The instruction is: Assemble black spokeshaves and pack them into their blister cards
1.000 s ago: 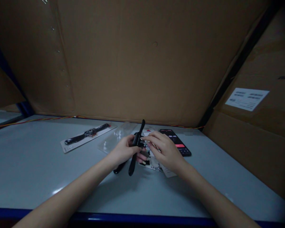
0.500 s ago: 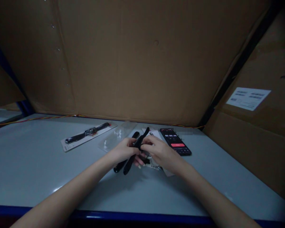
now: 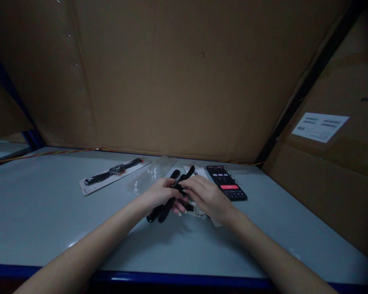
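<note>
Fingers (image 3: 179,208) of the left hand (image 3: 159,196), just below the centre of the frame, are closed around a long black bar (image 3: 168,207), thumb on top. The bar is tilted, its upper end pointing to the upper right and its lower end to the lower left. A second black bar (image 3: 153,214) shows just to its left; I cannot tell whether the hand grips that one too. The right hand (image 3: 210,198), right of centre, has its fingers bent and drawn together at the middle of the first bar; whether they pinch anything is hidden. Below the right hand, pale packaging (image 3: 199,213) lies partly covered on the bench (image 3: 79,220).

Left of centre, a carded black item (image 3: 113,172) lies aslant, with a clear plastic sheet (image 3: 153,175) to its right. Right of the right hand, a phone (image 3: 228,183) shows a timer at 00:00:44.
</note>
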A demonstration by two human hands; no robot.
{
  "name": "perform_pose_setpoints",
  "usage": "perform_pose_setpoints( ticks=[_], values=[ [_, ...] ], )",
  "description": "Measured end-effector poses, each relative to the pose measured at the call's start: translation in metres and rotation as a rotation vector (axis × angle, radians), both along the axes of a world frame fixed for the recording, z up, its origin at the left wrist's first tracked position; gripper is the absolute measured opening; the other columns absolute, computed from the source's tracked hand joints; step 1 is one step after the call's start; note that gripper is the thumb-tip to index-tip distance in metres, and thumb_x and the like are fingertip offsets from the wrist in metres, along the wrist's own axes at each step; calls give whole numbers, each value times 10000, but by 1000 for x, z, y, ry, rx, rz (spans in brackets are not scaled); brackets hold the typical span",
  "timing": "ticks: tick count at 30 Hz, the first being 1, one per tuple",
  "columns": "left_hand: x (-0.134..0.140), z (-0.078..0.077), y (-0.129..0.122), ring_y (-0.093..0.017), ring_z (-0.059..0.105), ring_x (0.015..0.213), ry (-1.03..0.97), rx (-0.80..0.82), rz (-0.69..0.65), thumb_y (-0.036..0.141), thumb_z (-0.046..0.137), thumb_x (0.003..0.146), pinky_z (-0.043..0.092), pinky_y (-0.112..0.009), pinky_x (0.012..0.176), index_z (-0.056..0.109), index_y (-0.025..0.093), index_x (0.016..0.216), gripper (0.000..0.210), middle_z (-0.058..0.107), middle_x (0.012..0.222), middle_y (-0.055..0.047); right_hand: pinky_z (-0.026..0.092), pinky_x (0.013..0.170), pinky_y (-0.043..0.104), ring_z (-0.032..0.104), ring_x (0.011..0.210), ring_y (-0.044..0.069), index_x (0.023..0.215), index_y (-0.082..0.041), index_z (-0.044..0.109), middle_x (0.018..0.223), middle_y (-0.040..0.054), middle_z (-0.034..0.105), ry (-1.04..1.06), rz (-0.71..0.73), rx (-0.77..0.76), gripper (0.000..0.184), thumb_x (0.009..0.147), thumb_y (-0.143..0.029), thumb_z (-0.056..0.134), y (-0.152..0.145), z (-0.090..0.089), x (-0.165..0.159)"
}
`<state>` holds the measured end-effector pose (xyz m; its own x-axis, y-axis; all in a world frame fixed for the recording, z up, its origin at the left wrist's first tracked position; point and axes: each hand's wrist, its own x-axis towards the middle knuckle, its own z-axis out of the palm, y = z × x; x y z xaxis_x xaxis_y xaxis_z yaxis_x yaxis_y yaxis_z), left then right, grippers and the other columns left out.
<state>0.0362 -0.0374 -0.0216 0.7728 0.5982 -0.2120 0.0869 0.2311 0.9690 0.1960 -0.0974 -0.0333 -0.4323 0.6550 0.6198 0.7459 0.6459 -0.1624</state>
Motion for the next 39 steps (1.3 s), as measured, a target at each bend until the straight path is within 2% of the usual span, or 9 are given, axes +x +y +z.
perform_pose_setpoints(
  ticks=[4, 11, 15, 19, 21, 23, 26, 33, 39],
  values=[
    [-3, 6, 1, -99, 578, 437, 41, -34, -3, 82, 544, 609, 410, -172, 373, 551, 78, 835, 225, 672, 744, -98, 451, 798, 380, 514, 918, 195, 1115, -174, 508, 981, 87, 594, -96, 71, 20, 297, 856, -109, 378, -2, 3, 1],
    [-8, 14, 6, -44, 428, 321, 121, -87, -47, 116, 527, 632, 270, -123, 303, 557, 115, 686, 61, 546, 432, 30, 460, 809, 339, 522, 944, 168, 1049, -196, 537, 979, 62, 596, 14, 129, -6, 315, 815, -41, 395, -1, 1, 3],
    [-8, 14, 6, -44, 406, 302, 140, -70, -27, 114, 501, 634, 256, -122, 288, 543, 123, 694, 74, 554, 436, 29, 441, 832, 348, 517, 984, 175, 1030, -213, 526, 1011, 61, 578, 104, 163, -77, 293, 814, -55, 405, -4, 6, 1],
    [-7, 11, 6, -49, 446, 321, 128, -28, -4, 112, 512, 635, 311, -133, 307, 546, 117, 784, 152, 614, 532, -2, 423, 801, 351, 513, 958, 206, 984, -190, 529, 995, 80, 554, 121, -68, -43, 184, 803, -224, 518, -8, 11, -3],
    [-7, 9, 5, -60, 486, 347, 116, -3, -1, 105, 507, 634, 336, -142, 318, 542, 111, 803, 173, 629, 581, -18, 423, 719, 327, 532, 862, 206, 896, -182, 541, 886, 68, 572, 63, -218, -70, 174, 805, -329, 524, -7, 11, -4],
    [-8, 9, 5, -64, 516, 375, 108, 22, -15, 102, 516, 632, 348, -145, 328, 546, 106, 816, 187, 641, 640, -32, 405, 627, 288, 539, 741, 181, 817, -184, 530, 776, 42, 574, 11, -281, -150, 186, 829, -363, 482, -6, 9, -5],
    [-7, 8, 4, -60, 535, 403, 101, 48, -39, 102, 545, 625, 357, -145, 345, 546, 102, 821, 196, 647, 707, -43, 377, 588, 252, 526, 673, 147, 790, -182, 510, 738, 23, 566, -6, -257, -237, 145, 855, -291, 442, -4, 6, -5],
    [-4, 3, 3, -75, 549, 407, 141, 110, -30, 97, 550, 635, 364, -143, 326, 509, 119, 833, 203, 605, 647, 3, 385, 651, 267, 511, 758, 159, 771, -176, 521, 812, 41, 549, -7, -249, -178, 56, 798, -154, 478, -7, 6, -12],
    [-4, 3, 3, -70, 537, 399, 126, 114, -10, 77, 515, 625, 361, -151, 330, 519, 115, 779, 159, 613, 632, -1, 391, 721, 303, 502, 838, 180, 817, -179, 555, 841, 52, 571, -61, -166, -110, 173, 781, -54, 441, -6, 4, -13]
  ],
)
